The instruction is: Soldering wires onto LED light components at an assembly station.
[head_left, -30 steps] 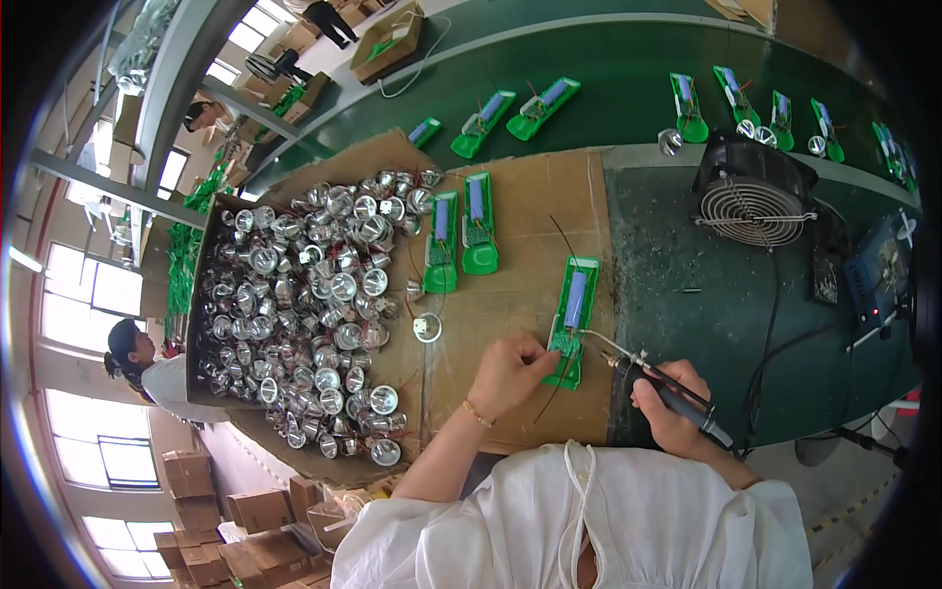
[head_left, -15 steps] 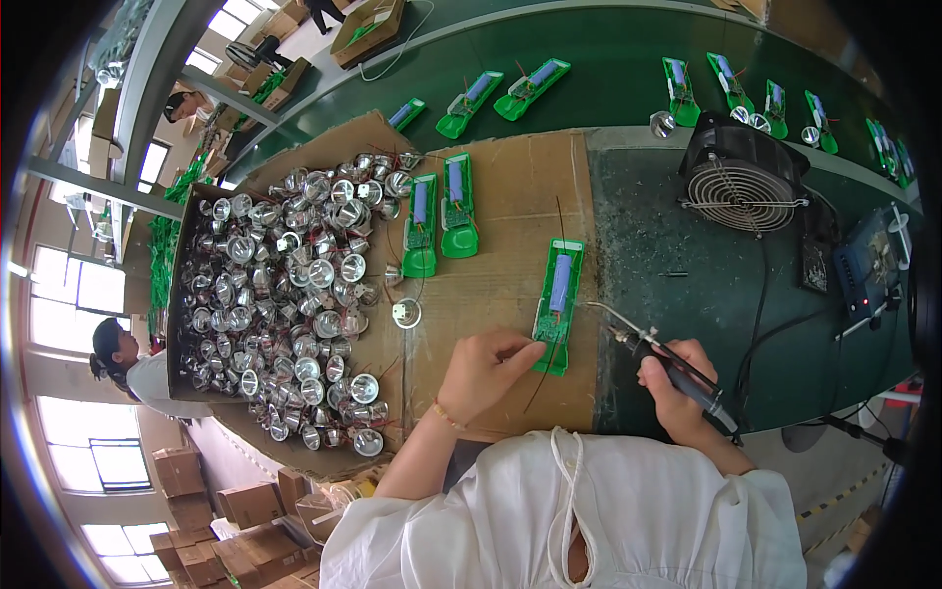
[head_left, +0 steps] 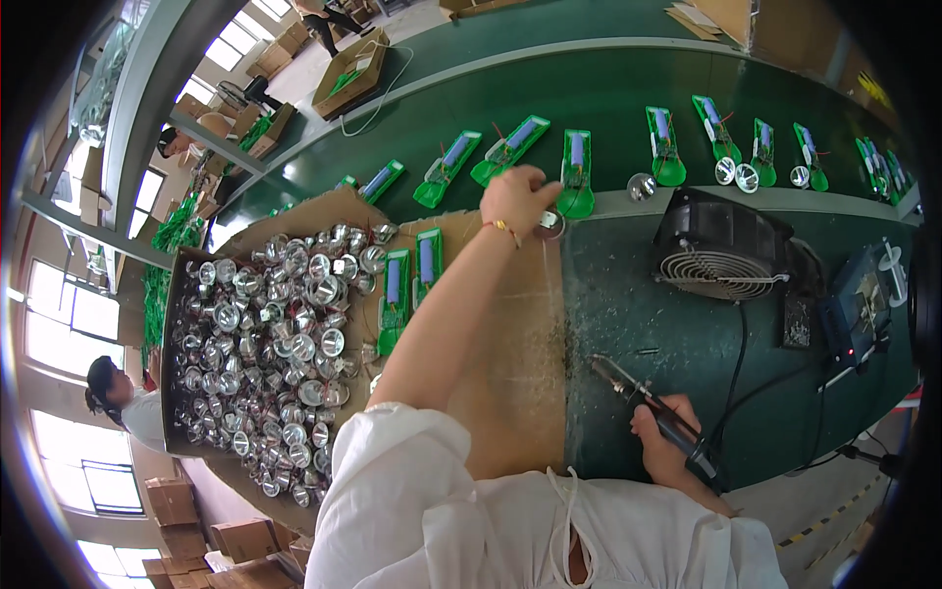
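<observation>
Head view: left hand (head_left: 515, 199) pinches a silver reflector (head_left: 549, 225) beside the green board (head_left: 575, 174), right hand (head_left: 663, 447) gripping the soldering iron (head_left: 655, 417).

A long green counter (head_left: 628, 88) curves across the room, its near part covered by a flat sheet of brown cardboard (head_left: 510, 373). Bright daylight pours through tall windows (head_left: 59, 324) along the left wall, framed by grey steel beams (head_left: 147, 88). Stacked cardboard boxes (head_left: 206, 530) sit on the pale floor (head_left: 422, 20) below the windows, and another open box (head_left: 350, 71) rests beyond the counter.
</observation>
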### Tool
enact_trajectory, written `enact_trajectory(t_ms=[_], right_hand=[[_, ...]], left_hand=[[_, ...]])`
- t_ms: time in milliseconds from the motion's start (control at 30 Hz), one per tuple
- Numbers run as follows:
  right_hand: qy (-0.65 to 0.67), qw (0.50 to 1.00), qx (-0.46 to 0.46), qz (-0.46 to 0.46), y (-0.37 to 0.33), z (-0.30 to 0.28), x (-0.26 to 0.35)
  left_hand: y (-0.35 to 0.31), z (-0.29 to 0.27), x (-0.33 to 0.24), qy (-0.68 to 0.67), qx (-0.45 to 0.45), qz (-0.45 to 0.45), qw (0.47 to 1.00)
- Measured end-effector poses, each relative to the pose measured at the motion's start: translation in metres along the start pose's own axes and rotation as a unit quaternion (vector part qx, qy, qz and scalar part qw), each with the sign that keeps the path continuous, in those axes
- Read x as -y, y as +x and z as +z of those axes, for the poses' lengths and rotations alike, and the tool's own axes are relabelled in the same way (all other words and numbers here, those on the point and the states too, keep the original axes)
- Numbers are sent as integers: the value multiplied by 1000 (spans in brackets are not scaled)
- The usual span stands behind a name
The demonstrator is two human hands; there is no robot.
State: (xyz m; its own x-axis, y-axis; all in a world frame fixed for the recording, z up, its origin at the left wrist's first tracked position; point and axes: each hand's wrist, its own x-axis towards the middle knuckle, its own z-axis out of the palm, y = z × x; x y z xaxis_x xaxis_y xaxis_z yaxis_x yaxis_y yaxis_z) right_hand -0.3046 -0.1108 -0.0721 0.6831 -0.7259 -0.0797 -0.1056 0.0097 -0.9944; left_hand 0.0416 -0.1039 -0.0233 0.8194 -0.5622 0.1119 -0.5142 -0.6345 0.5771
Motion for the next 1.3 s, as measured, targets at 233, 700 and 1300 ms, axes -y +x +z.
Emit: enact_trajectory(t_ms=[233,700,1300], right_hand=[[-29,999,9,13,-2,-5,2],[81,997,-10,-6,2,4,5],[53,995,-37,-75,-4,9,-3]], left_hand=[[73,-10,57,147,31,51,987],[-254,-36,14,-45,2,-13,999],[-315,-102,96,161,-195,-54,966]])
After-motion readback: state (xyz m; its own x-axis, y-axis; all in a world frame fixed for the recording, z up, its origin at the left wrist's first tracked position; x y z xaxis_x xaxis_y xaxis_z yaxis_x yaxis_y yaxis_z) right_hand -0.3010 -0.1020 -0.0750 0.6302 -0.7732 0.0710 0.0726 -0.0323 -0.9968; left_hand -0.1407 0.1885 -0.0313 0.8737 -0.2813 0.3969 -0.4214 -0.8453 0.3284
